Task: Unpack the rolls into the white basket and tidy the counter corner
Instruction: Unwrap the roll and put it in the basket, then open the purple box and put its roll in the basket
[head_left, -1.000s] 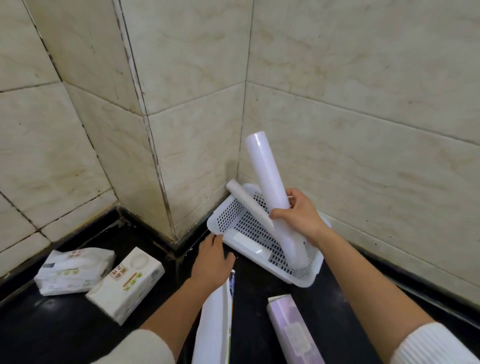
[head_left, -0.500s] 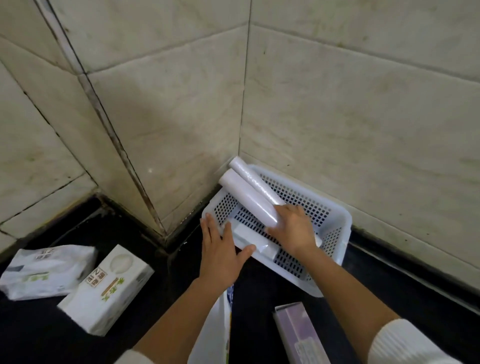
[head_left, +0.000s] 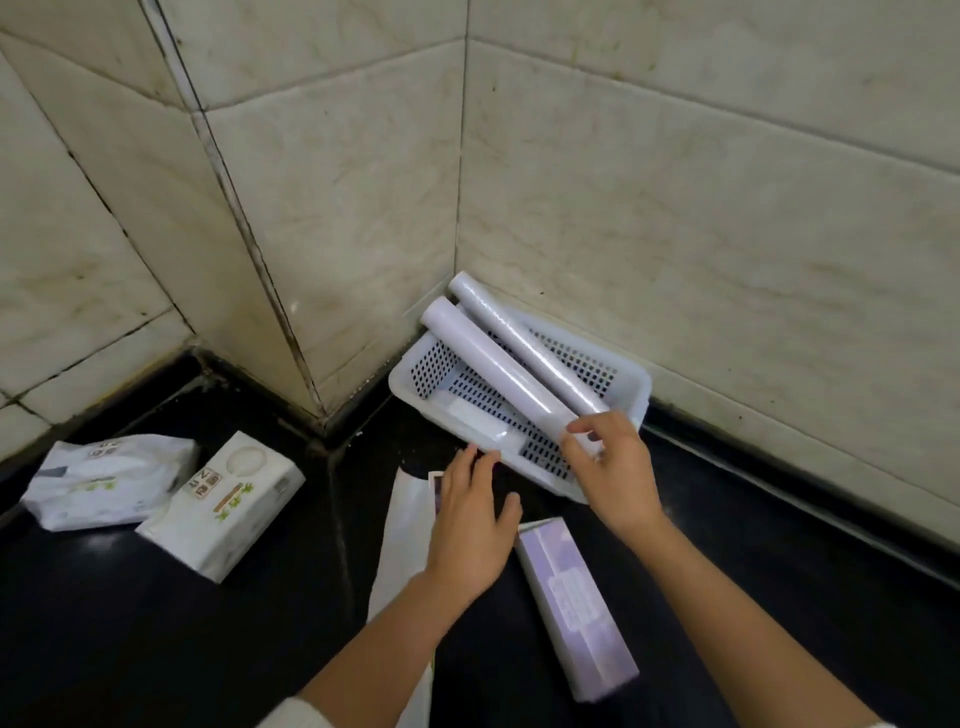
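Note:
A white perforated basket (head_left: 631, 387) sits in the tiled wall corner on the black counter. Two pale rolls lie in it side by side, their far ends sticking out over the rim: the nearer roll (head_left: 493, 356) and the farther roll (head_left: 530, 345). My right hand (head_left: 615, 470) rests at the rolls' near ends, fingers curled around the tip of one roll. My left hand (head_left: 475, 525) hovers flat with fingers apart just before the basket's front rim, holding nothing. Beneath it lies a white box (head_left: 402, 545), and a lilac box (head_left: 576, 605) lies to its right.
Two white tissue packs lie at the left on the counter: a soft pack (head_left: 104, 480) and a firmer one (head_left: 223, 506). Tiled walls close in the corner behind and to both sides. Dark counter (head_left: 156, 649) stretches toward the front left.
My right hand has slid back along the rolls to their near ends. My left hand has drawn back from the basket rim toward me. Both rolls now lie lower in the basket.

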